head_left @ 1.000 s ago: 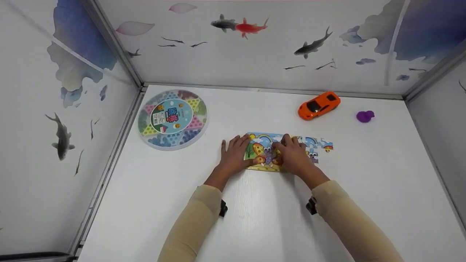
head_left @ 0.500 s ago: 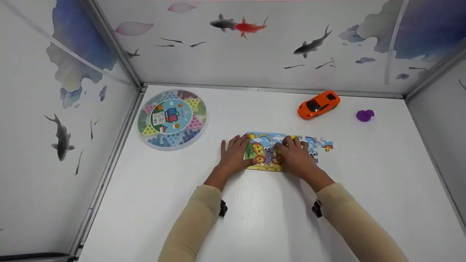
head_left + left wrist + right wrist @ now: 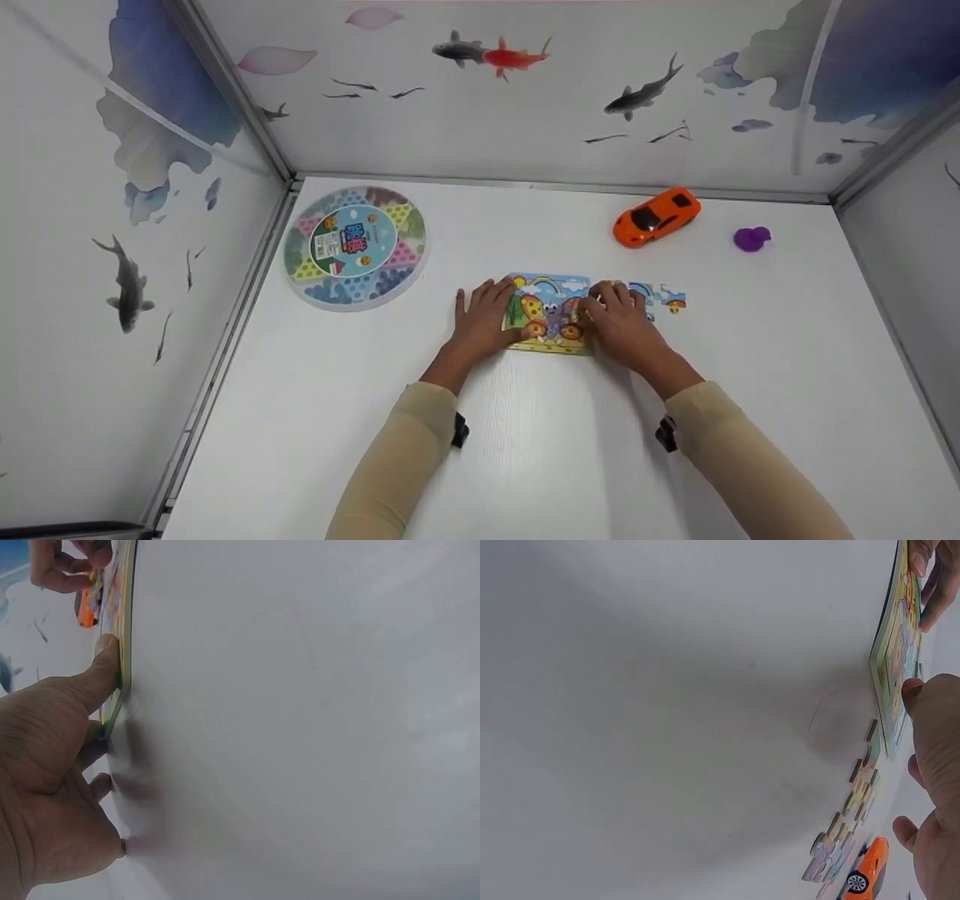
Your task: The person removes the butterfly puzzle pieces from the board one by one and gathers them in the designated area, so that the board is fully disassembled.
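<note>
A flat jigsaw board printed with a butterfly and rainbow lies mid-table. My left hand rests at its left side, thumb on the near part of the picture and index finger by the far corner; the other fingers spread over the table. In the left wrist view that thumb presses on the board's face. My right hand bends its fingers over the board's right edge, its thumb on the surface in the right wrist view. I cannot tell whether its fingertips pinch anything. Jigsaw pieces lie right of the board, partly hidden by this hand.
A round Chinese checkers box lies at the back left. An orange toy car stands behind the pieces, and a purple toy duck is farther right. Printed walls border the white table.
My right hand has slid rightward over the board to its right edge, uncovering more of the butterfly and covering more of the loose pieces. The left hand stays in place.
</note>
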Demonstrator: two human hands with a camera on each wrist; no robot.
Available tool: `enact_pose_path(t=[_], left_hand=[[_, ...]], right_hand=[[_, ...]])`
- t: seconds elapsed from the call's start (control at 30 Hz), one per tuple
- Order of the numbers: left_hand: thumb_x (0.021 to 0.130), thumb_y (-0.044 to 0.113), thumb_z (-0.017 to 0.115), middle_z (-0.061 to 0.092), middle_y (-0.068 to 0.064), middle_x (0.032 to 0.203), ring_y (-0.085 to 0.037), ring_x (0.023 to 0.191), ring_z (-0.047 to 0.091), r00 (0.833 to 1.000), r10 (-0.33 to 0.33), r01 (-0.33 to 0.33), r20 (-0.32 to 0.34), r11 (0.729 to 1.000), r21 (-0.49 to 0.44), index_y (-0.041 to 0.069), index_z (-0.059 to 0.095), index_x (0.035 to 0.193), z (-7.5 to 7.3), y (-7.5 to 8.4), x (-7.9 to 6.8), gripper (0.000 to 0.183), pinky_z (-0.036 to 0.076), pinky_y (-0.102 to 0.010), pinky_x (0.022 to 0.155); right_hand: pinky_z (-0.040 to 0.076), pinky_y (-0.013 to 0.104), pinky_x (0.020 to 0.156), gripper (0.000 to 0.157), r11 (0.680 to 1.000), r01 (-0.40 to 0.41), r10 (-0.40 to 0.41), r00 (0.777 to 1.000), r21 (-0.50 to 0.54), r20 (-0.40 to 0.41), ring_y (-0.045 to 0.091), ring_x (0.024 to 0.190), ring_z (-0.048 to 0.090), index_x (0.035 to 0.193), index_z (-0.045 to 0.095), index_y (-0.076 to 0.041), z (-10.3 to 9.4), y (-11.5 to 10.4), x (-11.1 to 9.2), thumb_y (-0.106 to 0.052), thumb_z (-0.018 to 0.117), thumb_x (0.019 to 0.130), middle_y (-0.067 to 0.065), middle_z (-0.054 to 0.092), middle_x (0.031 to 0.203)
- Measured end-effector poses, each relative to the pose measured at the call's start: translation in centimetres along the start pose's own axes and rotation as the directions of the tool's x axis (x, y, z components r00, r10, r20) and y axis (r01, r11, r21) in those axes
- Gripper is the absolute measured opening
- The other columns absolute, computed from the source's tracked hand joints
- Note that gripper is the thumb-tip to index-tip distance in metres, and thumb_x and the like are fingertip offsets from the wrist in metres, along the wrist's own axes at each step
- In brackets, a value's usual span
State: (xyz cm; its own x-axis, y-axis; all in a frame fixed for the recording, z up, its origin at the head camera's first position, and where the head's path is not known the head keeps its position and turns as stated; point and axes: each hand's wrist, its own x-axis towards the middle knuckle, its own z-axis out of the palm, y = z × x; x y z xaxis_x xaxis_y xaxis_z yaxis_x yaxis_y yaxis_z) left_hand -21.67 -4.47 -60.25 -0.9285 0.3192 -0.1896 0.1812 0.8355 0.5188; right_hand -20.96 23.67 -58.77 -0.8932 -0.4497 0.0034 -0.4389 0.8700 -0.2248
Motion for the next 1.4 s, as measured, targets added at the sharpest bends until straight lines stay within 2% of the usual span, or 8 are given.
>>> enact_pose_path(t=[0.27,0.47,0.63,1.0,1.23,1.4], left_hand=[[0.103,0.055,0.075,0.026,0.002,0.185,-0.03,0.173,0.019,1.0,0.006,-0.006,-0.004,1.0,-0.011,0.02,0.033,0.176,0.0,0.0,0.1,0.091,0.004,-0.072,0.137],[0.103,0.057,0.074,0.025,0.002,0.186,-0.03,0.174,0.018,1.0,0.004,-0.004,-0.002,1.0,-0.016,0.02,0.032,0.176,0.0,-0.1,0.1,0.092,0.003,-0.072,0.137],[0.103,0.057,0.074,0.024,0.003,0.186,-0.029,0.174,0.017,1.0,0.004,-0.004,0.0,1.0,-0.026,0.021,0.032,0.176,0.0,-0.1,-0.1,0.091,0.002,-0.072,0.137],[0.103,0.057,0.074,0.025,0.002,0.186,-0.03,0.174,0.017,1.0,0.012,-0.012,-0.002,1.0,-0.019,0.021,0.032,0.176,-0.1,0.0,-0.2,0.091,0.003,-0.073,0.137],[0.102,0.056,0.076,0.026,0.002,0.185,-0.03,0.173,0.018,1.0,0.008,-0.009,-0.007,1.0,-0.024,0.02,0.033,0.176,-0.1,0.0,0.0,0.093,0.003,-0.073,0.137],[0.101,0.056,0.076,0.028,0.001,0.185,-0.03,0.173,0.02,1.0,0.006,-0.006,-0.01,1.0,-0.017,0.02,0.034,0.176,-0.1,0.0,0.0,0.093,0.004,-0.073,0.137]], right_hand=[[0.038,0.077,0.12,0.029,0.998,0.008,-0.012,0.998,-0.056,-0.063,0.046,0.139,0.051,0.13,0.067,-0.015,0.1,1.7,-1.3,-0.02,0.079,0.104,0.017,0.059,0.141],[0.03,0.079,0.125,0.034,0.995,-0.025,0.021,0.999,-0.094,-0.046,0.049,0.145,0.044,0.135,0.067,-0.016,-0.3,2.7,-2.2,-0.021,0.08,0.104,0.018,0.058,0.142],[0.025,0.081,0.128,0.033,0.996,-0.051,0.049,0.998,-0.066,-0.037,0.05,0.146,0.043,0.133,0.067,-0.017,-0.5,3.7,-3.2,-0.017,0.08,0.103,0.02,0.055,0.145],[0.027,0.082,0.121,0.024,0.998,-0.069,0.068,0.994,-0.009,-0.084,0.053,0.139,0.045,0.123,0.069,-0.014,-1.3,7.1,-6.2,-0.01,0.08,0.102,0.02,0.056,0.14],[0.024,0.085,0.119,0.028,0.993,-0.11,0.114,0.99,0.053,-0.08,0.055,0.14,0.043,0.129,0.066,-0.012,-1.5,9.0,-8.0,-0.008,0.077,0.103,0.024,0.054,0.143],[0.022,0.086,0.119,0.032,0.983,-0.166,0.17,0.984,0.083,-0.048,0.055,0.141,0.04,0.134,0.066,-0.012,-1.6,10.0,-8.8,-0.008,0.076,0.104,0.024,0.052,0.144]])
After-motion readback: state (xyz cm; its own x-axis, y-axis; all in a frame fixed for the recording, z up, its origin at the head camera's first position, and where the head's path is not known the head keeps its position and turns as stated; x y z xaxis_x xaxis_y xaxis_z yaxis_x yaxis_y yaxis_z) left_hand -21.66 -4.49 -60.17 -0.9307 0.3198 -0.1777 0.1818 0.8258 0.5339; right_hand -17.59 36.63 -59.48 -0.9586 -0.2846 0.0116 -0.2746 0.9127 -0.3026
